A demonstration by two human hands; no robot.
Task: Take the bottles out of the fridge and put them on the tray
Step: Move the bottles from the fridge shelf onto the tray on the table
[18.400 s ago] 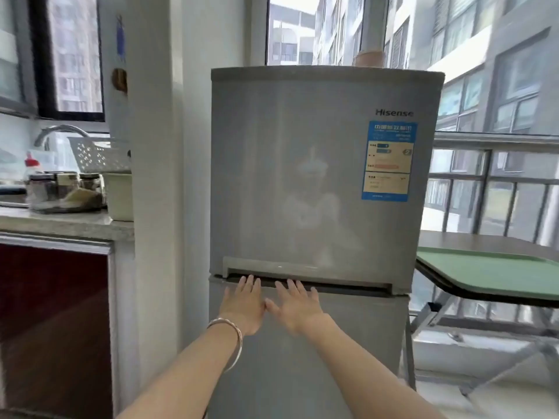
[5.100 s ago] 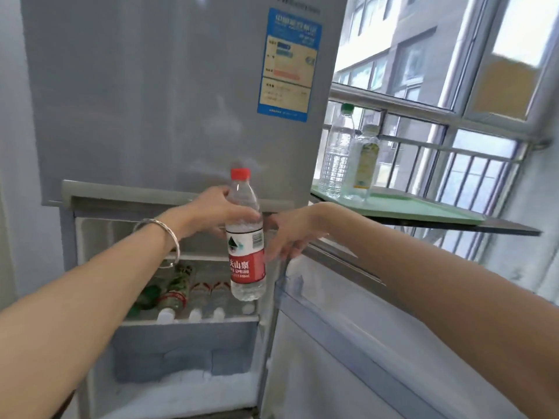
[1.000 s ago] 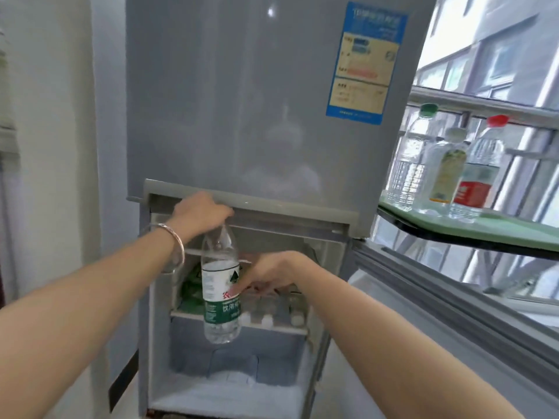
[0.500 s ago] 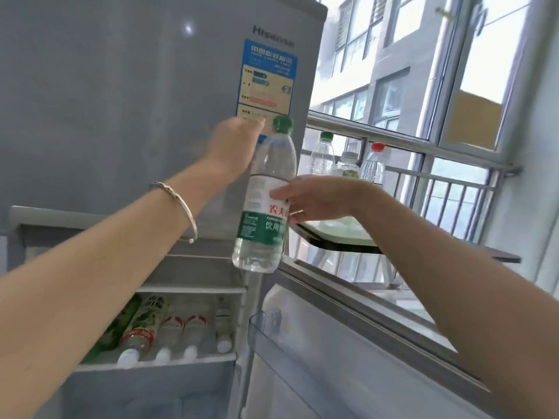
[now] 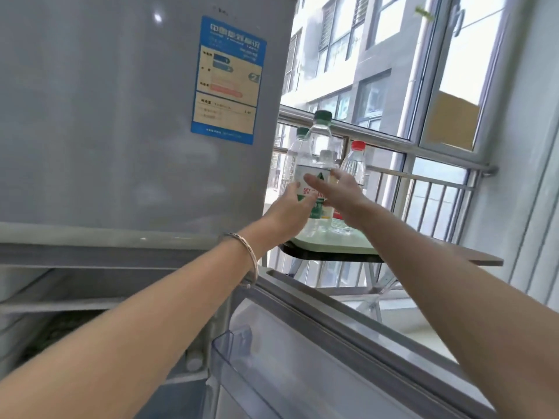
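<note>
Our left hand (image 5: 292,207) and right hand (image 5: 338,189) cover the lower label of the clear green-capped plastic bottle (image 5: 317,164), so we cannot tell whether its base touches the pale green tray (image 5: 341,244). Three bottles behind it are partly hidden. The grey fridge's (image 5: 121,116) open lower compartment is dark and blurred; the blue sticker's (image 5: 228,80) print is unreadable.

From here the fridge (image 5: 121,116) reads as smooth grey metal with a soft sheen, its sticker (image 5: 227,80) glossy paper. The bottle (image 5: 317,164) I hold is clear plastic. The tray (image 5: 332,244) looks matt pale-green plastic; my bracelet (image 5: 246,252) is shiny metal.
</note>
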